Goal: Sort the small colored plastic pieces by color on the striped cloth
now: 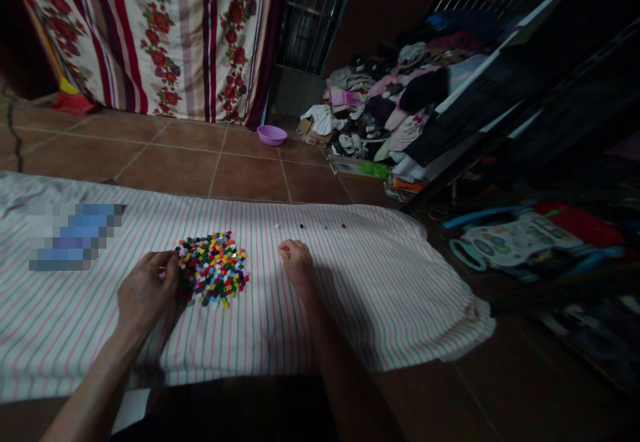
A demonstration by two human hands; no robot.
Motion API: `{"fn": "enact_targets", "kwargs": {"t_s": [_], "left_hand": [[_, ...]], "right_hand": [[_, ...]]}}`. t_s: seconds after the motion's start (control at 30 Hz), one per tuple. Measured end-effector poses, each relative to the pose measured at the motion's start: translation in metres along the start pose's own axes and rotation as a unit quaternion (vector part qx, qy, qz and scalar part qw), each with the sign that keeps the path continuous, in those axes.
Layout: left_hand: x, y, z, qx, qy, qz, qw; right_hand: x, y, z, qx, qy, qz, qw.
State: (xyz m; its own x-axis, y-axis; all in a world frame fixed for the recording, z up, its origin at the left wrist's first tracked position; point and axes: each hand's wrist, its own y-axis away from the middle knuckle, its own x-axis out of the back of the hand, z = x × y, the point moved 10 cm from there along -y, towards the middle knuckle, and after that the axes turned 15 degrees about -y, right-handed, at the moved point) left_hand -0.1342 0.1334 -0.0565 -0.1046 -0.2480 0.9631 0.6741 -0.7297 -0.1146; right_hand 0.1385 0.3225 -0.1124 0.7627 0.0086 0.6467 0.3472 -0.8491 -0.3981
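Note:
A loose pile of small multicoloured cubes or beads [215, 269] lies on a striped cloth [240, 342]. My left hand [149, 285] rests at the pile's left edge, its fingers curled in and the fingertips by the nearest pieces; anything between them is hidden. To the right of the pile, my right hand [297, 262] is held low over the cloth with thumb and fingers pinched together. Whatever it may hold is too small to make out. Beyond that hand runs a spaced row of several tiny pieces, among them a white one [278, 227] and a black one [301, 227].
A blurred-out blue rectangle [77, 237] lies on the cloth at the left. Past the far edge, a purple basin [272, 135] sits on the tiled floor before a floral curtain [165, 35]. Heaped clothes [385, 95] and a toy panel [520, 239] are at the right.

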Motion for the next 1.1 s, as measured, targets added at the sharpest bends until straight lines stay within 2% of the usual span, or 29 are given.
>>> {"fn": "enact_targets", "kwargs": {"t_s": [0.1,0.33,0.7,1.1], "left_hand": [[-0.001,0.000,0.001,0.000,0.002,-0.014,1.000],[-0.009,-0.003,-0.005,-0.009,0.013,0.012,1.000],[-0.007,-0.002,-0.005,-0.018,0.022,0.022,0.999],[-0.005,-0.001,-0.001,-0.007,0.017,0.008,1.000]], "right_hand": [[0.000,0.000,0.003,-0.008,-0.013,-0.012,1.000],[0.000,-0.002,0.011,-0.023,-0.085,-0.043,0.995],[0.005,-0.001,0.004,0.010,-0.024,-0.023,0.999],[0.003,-0.002,0.014,-0.011,-0.070,-0.030,0.997]]}}
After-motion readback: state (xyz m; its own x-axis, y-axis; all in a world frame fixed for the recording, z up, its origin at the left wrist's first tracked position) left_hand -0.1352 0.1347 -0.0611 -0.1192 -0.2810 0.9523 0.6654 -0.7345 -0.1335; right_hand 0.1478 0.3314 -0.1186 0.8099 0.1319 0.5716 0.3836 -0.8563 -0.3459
